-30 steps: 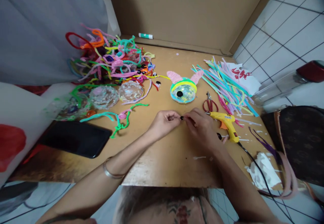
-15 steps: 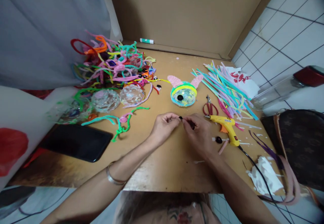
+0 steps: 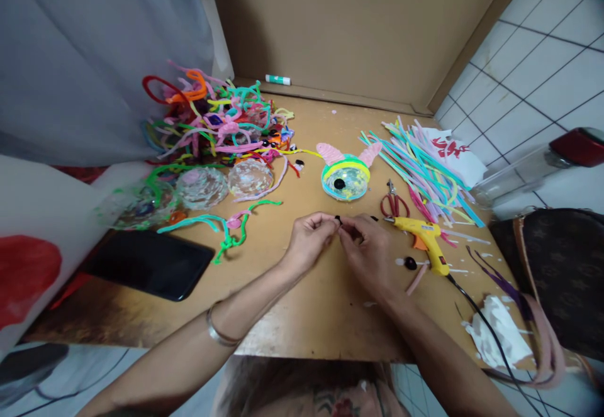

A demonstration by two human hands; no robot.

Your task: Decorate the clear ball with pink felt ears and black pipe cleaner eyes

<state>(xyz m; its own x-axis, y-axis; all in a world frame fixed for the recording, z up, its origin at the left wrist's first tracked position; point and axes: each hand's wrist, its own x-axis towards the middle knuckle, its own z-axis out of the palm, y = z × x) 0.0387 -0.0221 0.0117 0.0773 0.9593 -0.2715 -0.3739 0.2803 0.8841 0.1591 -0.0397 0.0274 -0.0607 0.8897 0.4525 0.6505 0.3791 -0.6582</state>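
Observation:
Between my fingertips, near the middle of the table, is a small black piece [image 3: 338,220], too small to make out fully. My left hand [image 3: 309,238] pinches it from the left, and my right hand [image 3: 365,241] pinches it from the right. Just beyond them sits a clear round bowl-like shape [image 3: 356,184] edged in green, yellow and blue pipe cleaner, with two pink ears and one black round eye [image 3: 339,183]. To the right of my right hand lie a yellow glue gun [image 3: 427,234], red-handled cutters [image 3: 394,202] and a loose black round piece [image 3: 410,263].
A tangled heap of pipe cleaners [image 3: 212,115] fills the back left, with clear domes [image 3: 250,178] in front. A black phone [image 3: 151,265] lies at left. Straight pipe cleaners [image 3: 419,159], a bottle [image 3: 519,165], crumpled tissue [image 3: 499,332] and a brown bag [image 3: 557,272] are at right.
My hands stay together on the small black piece, with only slight finger movement. The whole view has shifted a little, so the things appear slightly further right.

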